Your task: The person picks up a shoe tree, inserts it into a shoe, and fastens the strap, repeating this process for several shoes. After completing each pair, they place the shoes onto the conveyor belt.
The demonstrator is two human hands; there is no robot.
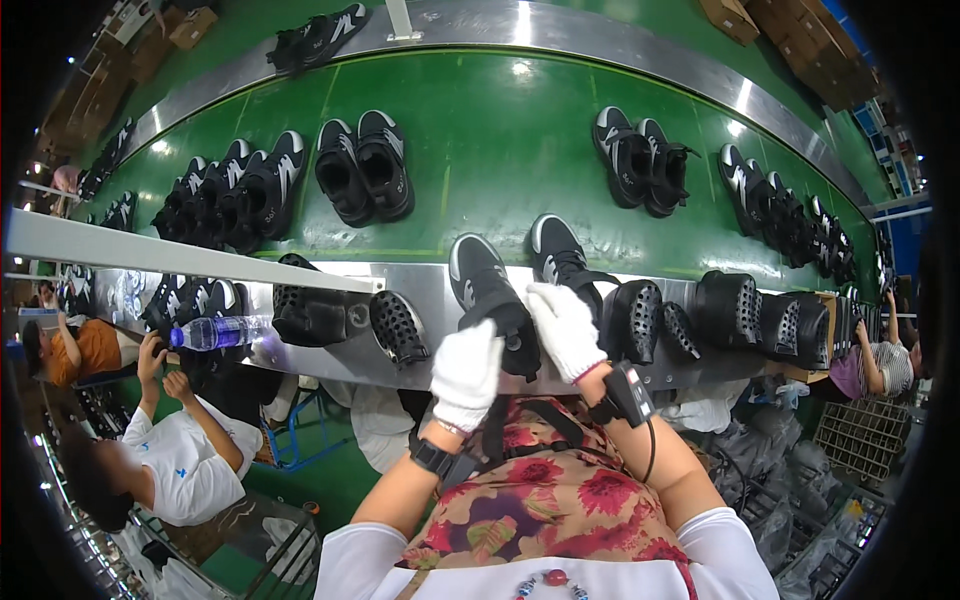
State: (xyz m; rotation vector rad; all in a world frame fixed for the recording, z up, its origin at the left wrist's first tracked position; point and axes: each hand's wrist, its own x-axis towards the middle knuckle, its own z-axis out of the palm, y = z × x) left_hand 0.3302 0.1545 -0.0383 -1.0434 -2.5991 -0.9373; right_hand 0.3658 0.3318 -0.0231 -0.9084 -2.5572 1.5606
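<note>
Two black sneakers with grey-white toe trim lie side by side before me, toes pointing away, on the metal edge of the green table. My left hand [468, 375], in a white knit glove, is curled against the collar of the left sneaker [482, 280], with its fingertips partly hidden. My right hand [566, 332], gloved the same way, bends its fingers over the near part of the right sneaker [560, 255], hiding its opening. A black perforated shoe form [398, 328] stands left of my left hand; another perforated form [634, 318] is right of my right hand.
Paired sneakers [364, 168] and more pairs [642, 160] stand across the green surface [480, 140]. Perforated black forms [728, 305] line the metal ledge. A white bar [200, 258] crosses at left, near a water bottle [212, 333]. A co-worker [190, 460] sits at left.
</note>
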